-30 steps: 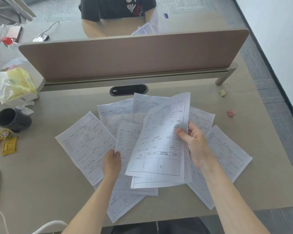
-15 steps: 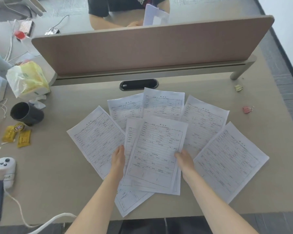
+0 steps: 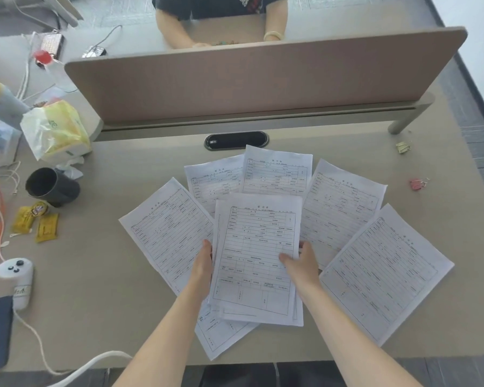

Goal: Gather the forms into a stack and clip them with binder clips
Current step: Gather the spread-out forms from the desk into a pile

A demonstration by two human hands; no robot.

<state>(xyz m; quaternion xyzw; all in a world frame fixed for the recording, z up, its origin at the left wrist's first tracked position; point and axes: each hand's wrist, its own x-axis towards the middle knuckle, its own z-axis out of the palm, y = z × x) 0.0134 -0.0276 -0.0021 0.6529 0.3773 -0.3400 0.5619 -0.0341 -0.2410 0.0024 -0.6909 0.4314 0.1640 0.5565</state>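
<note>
Gripping a small stack of forms [image 3: 256,258] by its long edges, the left hand [image 3: 203,268] and right hand [image 3: 301,265] have their fingers closed on the sheets at the surface [image 3: 101,317] centre. Stack long axis runs front to back, headings pointing away toward the divider [image 3: 263,79]. Loose forms [image 3: 386,275] fan around it. Two binder clips, yellow [image 3: 402,147] and pink [image 3: 417,184], lie well apart at right.

Forms [image 3: 344,202] lie fanned at the desk [image 3: 101,297] centre, before the divider [image 3: 263,79]. Cup [image 3: 51,187] near left edge; two binder clips [image 3: 417,184] near right edge.
</note>
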